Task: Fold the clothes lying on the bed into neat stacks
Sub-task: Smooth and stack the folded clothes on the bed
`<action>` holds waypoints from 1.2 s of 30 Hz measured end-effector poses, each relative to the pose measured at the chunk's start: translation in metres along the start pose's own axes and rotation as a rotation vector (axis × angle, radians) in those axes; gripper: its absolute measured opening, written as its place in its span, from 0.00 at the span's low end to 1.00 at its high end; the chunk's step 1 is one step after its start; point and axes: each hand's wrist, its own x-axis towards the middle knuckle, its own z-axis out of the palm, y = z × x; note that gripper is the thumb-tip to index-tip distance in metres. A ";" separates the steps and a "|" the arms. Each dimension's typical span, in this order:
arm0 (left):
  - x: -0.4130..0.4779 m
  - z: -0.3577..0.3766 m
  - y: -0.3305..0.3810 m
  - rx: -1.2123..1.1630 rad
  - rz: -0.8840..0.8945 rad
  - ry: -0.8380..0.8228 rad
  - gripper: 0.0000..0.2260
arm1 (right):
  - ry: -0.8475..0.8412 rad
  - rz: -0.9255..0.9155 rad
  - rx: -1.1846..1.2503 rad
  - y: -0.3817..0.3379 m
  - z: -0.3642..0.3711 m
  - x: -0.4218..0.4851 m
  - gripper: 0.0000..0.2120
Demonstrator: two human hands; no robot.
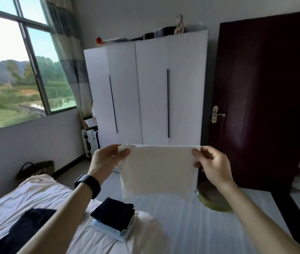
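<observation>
White wardrobe (145, 88) and dark door (264, 88) fill the upper frame; the bed (182, 226) below carries a folded stack (114, 220). Mid-frame, left hand (105, 162) and right hand (213, 165) pinch a white cloth (156, 173) in closed grips.

Large window (17, 70) on left wall; daylight, green hills outside. Striped curtain (65, 50) bunched at its right edge. White wardrobe (145, 88) against far wall, white suitcase (90, 142) on floor just left of it. Dark door (264, 88) far right.
</observation>
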 end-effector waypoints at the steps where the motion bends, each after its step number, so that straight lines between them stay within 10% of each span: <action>1: 0.022 0.015 -0.003 -0.007 0.006 -0.006 0.05 | 0.008 -0.005 -0.010 0.008 -0.002 0.023 0.07; 18: 0.334 0.255 -0.056 -0.096 0.013 -0.011 0.06 | 0.005 -0.051 -0.014 0.155 -0.014 0.390 0.05; 36: 0.505 0.295 -0.195 -0.127 -0.153 0.505 0.06 | -0.464 0.013 0.154 0.296 0.196 0.661 0.02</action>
